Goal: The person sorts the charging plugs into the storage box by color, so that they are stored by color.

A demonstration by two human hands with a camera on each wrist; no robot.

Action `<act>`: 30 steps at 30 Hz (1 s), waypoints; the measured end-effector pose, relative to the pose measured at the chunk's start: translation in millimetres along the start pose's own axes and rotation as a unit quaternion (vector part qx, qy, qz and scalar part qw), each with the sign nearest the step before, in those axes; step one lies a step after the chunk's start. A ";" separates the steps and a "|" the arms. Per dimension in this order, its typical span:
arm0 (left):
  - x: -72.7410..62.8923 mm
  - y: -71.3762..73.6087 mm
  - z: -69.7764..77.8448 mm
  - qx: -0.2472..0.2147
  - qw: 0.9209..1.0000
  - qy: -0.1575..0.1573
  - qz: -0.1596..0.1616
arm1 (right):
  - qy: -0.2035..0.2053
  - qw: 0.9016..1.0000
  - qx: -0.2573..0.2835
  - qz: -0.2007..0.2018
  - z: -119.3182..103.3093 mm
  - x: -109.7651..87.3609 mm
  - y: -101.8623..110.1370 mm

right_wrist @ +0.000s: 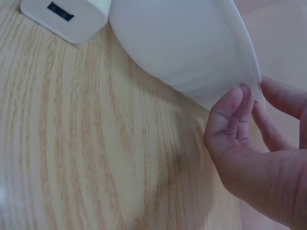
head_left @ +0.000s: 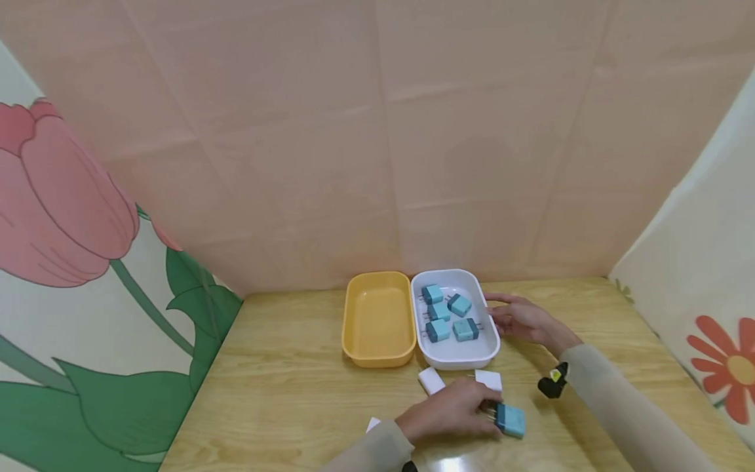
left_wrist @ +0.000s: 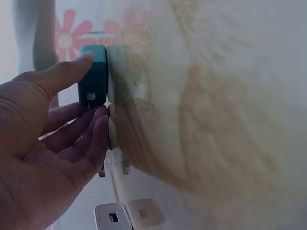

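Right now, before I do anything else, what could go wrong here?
The left hand, down at the loose teal plug, might nudge the nearby white plugs. The teal plug's prongs face that hand, so a grip could turn awkward. The right hand, at the white tray, could shift it and jostle the five plugs inside.

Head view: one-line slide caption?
Left hand at a blue plug on the table; right hand at the white tray, where five more blue plugs lie.
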State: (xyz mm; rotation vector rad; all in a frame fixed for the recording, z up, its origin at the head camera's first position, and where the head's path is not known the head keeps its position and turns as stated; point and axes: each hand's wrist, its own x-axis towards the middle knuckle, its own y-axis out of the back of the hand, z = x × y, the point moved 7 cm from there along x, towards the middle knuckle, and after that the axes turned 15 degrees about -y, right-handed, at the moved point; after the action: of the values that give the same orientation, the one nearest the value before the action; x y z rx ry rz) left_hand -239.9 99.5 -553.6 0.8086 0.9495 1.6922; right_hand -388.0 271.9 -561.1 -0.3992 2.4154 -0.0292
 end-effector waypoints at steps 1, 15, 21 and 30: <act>0.7 -0.4 0.3 0.006 1.000 0.000 -0.002 | 0.000 1.000 0.001 0.001 0.1 0.1 0.0; 3.1 -2.5 1.6 0.056 0.998 0.006 -0.017 | -0.011 0.999 0.038 0.003 -1.1 3.2 0.6; 4.8 -2.3 2.0 0.072 0.997 0.004 -0.014 | -0.016 0.999 0.046 0.001 -2.6 3.4 3.7; 1.3 -4.1 1.5 0.059 0.998 0.027 -0.024 | -0.018 0.999 0.027 -0.003 -3.4 2.5 -0.5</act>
State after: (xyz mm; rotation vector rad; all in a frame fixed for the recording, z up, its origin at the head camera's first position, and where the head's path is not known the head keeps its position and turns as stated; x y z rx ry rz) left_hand -237.2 101.9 -556.4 0.8150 1.1050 1.6358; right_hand -391.9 270.4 -560.0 -0.3782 2.3729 -0.0890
